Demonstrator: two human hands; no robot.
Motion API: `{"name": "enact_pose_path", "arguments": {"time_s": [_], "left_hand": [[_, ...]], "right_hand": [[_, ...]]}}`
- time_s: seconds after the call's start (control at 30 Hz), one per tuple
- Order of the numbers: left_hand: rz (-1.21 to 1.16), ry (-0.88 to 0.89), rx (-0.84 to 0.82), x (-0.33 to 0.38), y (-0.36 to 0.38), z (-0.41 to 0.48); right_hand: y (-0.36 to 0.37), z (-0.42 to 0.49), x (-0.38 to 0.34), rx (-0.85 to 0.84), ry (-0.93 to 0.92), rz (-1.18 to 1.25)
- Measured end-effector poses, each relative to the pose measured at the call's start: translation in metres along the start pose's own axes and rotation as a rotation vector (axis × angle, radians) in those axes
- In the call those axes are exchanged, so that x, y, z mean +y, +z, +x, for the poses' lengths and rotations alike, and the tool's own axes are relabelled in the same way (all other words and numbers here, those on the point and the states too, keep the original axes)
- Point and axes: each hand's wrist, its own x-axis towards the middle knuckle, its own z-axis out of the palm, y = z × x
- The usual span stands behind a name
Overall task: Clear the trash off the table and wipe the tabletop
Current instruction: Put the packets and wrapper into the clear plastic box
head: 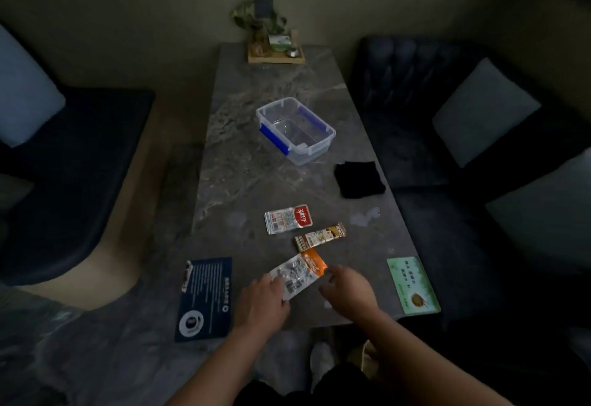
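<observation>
Three snack wrappers lie near the front of the grey marble table [243,166]: a red-and-white wrapper [287,218], a brown-and-yellow wrapper [320,236] and an orange-and-clear wrapper [299,270]. My left hand [263,301] has its fingers on the clear end of the orange wrapper. My right hand [348,290] touches its orange end with the fingertips. A clear plastic bin [295,130] with blue clips stands empty in the middle of the table. A black cloth [359,179] lies folded at the right edge.
A dark blue card [206,297] lies at the front left and a green card [412,285] at the front right. A wooden tray [275,54] with a plant stands at the far end. Dark sofas with pillows flank the table.
</observation>
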Motion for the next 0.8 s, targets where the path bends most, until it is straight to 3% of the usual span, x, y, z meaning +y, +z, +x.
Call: {"name": "enact_pose_path", "arguments": {"time_s": [0.23,0.6,0.8], "left_hand": [[0.02,-0.019,-0.052,0.019,-0.005,0.055],[0.123,-0.138,-0.206,0.026,0.017,0.092],[-0.092,-0.282,-0.167,0.022,0.013,0.098]], "right_hand": [[-0.023,0.083,-0.008,0.076,-0.166,-0.099],[-0.029,0.164,0.023,-0.118,-0.502,-0.401],[-0.029,0.173,0.029,-0.115,-0.589,-0.446]]}}
